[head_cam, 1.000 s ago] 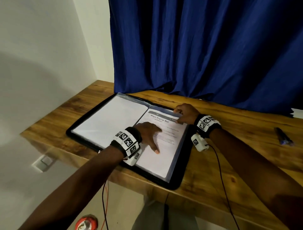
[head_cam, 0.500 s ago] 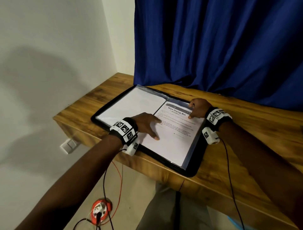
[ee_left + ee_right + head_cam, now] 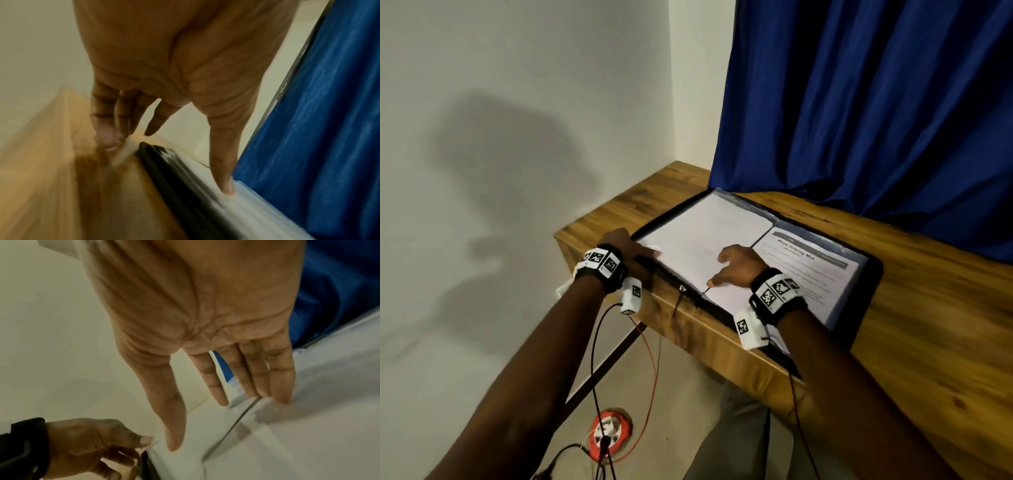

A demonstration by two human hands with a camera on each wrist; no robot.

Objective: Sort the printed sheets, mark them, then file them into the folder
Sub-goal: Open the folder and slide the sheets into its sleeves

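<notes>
Wooden desk [image 3: 914, 308] against a pale wall [image 3: 517, 120], dark blue curtain [image 3: 876, 102] behind; near to far below.

Nearest, on the floor under the desk edge: a red-and-white socket reel [image 3: 608, 434] with cables running up to the wrist rigs.

On the desk, a black zip folder [image 3: 869, 270] lies open flat, spine running near-to-far, long side across the person. Left hand [image 3: 625, 245] sits at the folder's outer left corner: thumb lies on the clear sleeve there, fingers reach down past the black rim toward the wood. Fingers look straight, not wrapped round anything; left wrist view is blurred, so firm contact is hard to judge. Right hand [image 3: 736, 265] lies spread on the white left-hand page [image 3: 705, 240], palm down, fingers extended, gripping nothing; fingertips rest near the centre fold.

Contents: left half shows a blank white sheet under plastic; right half holds a printed sheet [image 3: 811, 270] headed "Wipe Drying Mat" inside a clear sleeve. No loose sheets in view.

Judgement: filing looks finished or nearly so. If closing comes next, the left cover swings rightward over the spine; the left hand is nearer that free edge, and the right must clear the page.
</notes>
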